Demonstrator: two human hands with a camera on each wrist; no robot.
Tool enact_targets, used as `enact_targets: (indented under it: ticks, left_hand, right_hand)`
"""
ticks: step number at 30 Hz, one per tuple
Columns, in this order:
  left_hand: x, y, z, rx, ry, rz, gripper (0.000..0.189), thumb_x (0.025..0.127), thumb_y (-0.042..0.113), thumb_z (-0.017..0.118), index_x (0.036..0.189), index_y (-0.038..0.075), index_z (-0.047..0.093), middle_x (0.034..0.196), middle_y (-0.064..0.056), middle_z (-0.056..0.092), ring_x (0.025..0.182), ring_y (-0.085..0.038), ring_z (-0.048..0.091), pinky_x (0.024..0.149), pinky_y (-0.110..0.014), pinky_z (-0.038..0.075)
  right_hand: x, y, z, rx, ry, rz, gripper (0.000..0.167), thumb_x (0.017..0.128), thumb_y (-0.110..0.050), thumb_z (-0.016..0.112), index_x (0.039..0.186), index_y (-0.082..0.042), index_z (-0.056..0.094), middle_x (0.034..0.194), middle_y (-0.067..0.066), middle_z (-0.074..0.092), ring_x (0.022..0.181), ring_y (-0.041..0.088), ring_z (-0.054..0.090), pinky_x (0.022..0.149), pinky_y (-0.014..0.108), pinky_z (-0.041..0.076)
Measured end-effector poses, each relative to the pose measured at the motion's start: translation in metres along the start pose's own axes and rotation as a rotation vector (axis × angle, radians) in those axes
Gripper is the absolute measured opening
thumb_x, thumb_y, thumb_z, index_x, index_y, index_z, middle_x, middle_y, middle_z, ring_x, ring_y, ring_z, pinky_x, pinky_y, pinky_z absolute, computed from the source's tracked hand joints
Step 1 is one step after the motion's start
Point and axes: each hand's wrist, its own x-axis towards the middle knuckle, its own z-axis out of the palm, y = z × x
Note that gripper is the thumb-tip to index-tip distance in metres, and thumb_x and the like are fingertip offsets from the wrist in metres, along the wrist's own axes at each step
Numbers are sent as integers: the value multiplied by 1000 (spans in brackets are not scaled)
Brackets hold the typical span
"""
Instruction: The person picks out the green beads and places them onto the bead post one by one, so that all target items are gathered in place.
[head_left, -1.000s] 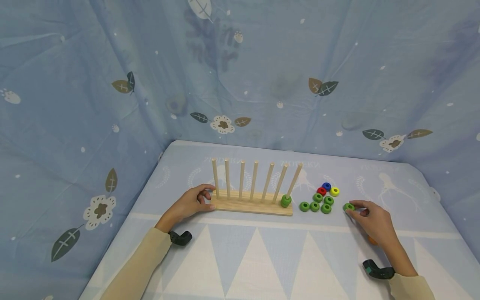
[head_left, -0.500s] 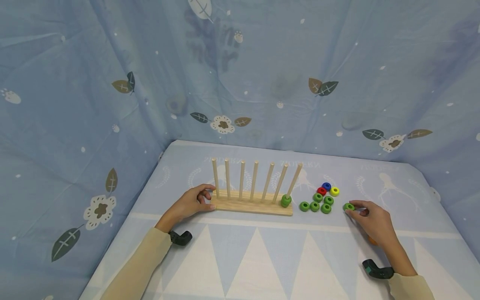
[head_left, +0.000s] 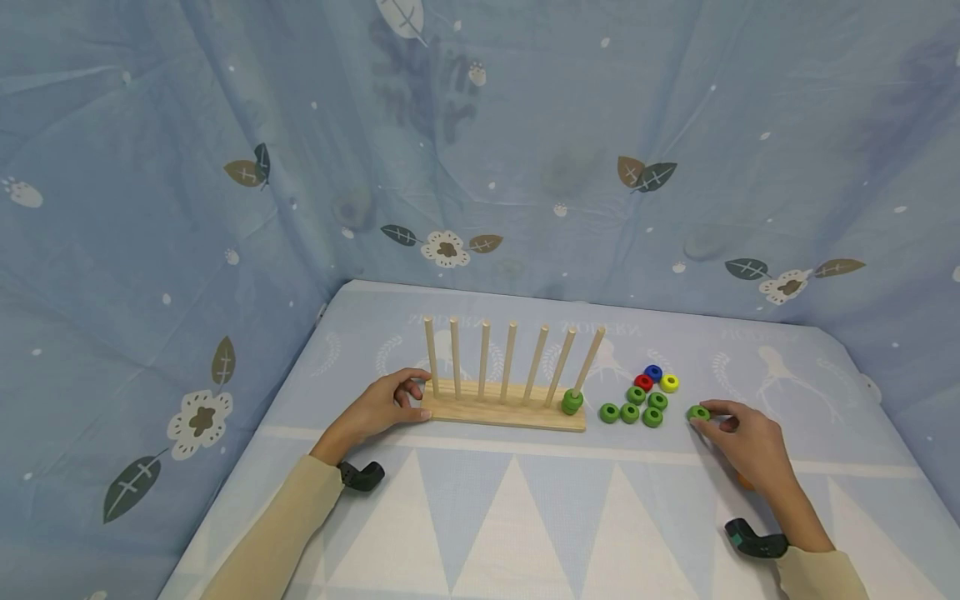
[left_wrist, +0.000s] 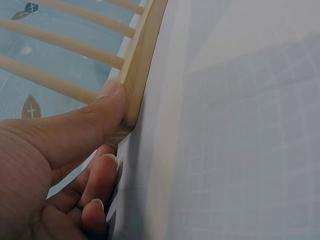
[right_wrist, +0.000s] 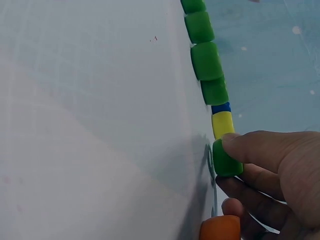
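A wooden peg rack [head_left: 506,417] with a row of upright pegs stands mid-table. My left hand [head_left: 386,402] grips its left end, the thumb [left_wrist: 102,112] on the base and the fingers curled by the end. Green beads [head_left: 572,402] sit low on the rightmost peg. To the right, my right hand [head_left: 746,437] pinches a green bead [right_wrist: 226,159] between thumb and fingers, close over the tabletop. An orange bead [right_wrist: 220,229] lies under that hand, mostly hidden in the head view.
Several loose green beads [head_left: 630,413] lie between the rack and my right hand. Behind them are a red bead [head_left: 642,383], a blue bead [head_left: 653,373] and a yellow bead [head_left: 670,383]. A patterned blue curtain [head_left: 525,167] hangs behind the table.
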Motion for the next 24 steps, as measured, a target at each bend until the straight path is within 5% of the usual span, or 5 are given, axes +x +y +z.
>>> enact_targets:
  ticks: [6, 24]
  left_hand:
    - [5, -15, 0, -2, 6, 6, 64, 88, 5, 82, 144, 2, 53, 109, -22, 59, 79, -26, 53, 69, -29, 45]
    - [4, -13, -1, 16, 0, -4, 62, 88, 12, 84, 143, 7, 55, 106, -14, 59, 80, -24, 54, 73, -32, 46]
  right_hand:
    - [-1, -2, -2, -8, 62, -61, 37, 91, -22, 80, 118, 2, 72, 96, 17, 73, 79, 24, 60, 58, 30, 42]
    - [-1, -9, -8, 6, 104, -100, 35, 90, -17, 80, 119, 0, 72, 103, 20, 73, 81, 26, 60, 58, 29, 44]
